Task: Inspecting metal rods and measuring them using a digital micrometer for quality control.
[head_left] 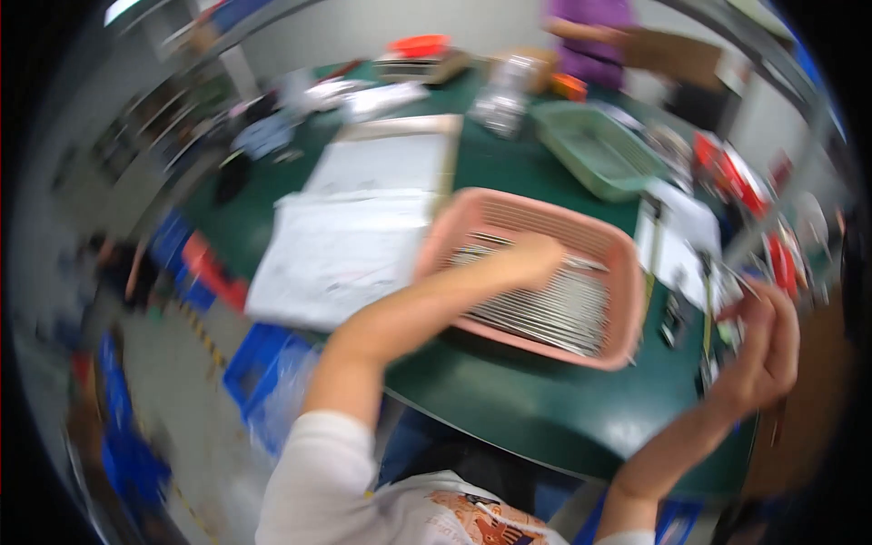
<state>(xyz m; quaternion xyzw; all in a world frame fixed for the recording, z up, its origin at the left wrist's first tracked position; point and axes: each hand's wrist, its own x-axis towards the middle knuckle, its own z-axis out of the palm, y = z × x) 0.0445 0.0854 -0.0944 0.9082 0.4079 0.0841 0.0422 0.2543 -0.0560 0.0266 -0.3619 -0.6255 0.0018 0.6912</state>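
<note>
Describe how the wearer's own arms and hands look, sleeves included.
The left hand and right hand are bare, with no gloves visible. The forearms are uncovered; a short white sleeve covers the left upper arm, and a white sleeve edge shows on the right. Blur hides fine detail.

On the table, papers left of a rod-filled basket.

near basket: salmon pink | thin rods: silvery | table: dark green | far basket: pale green | papers: white | floor tape: yellow-and-black stripes | crate: blue | co-worker's top: purple | shallow dish: red-orange | wearer's T-shirt: white, orange-brown print
</note>
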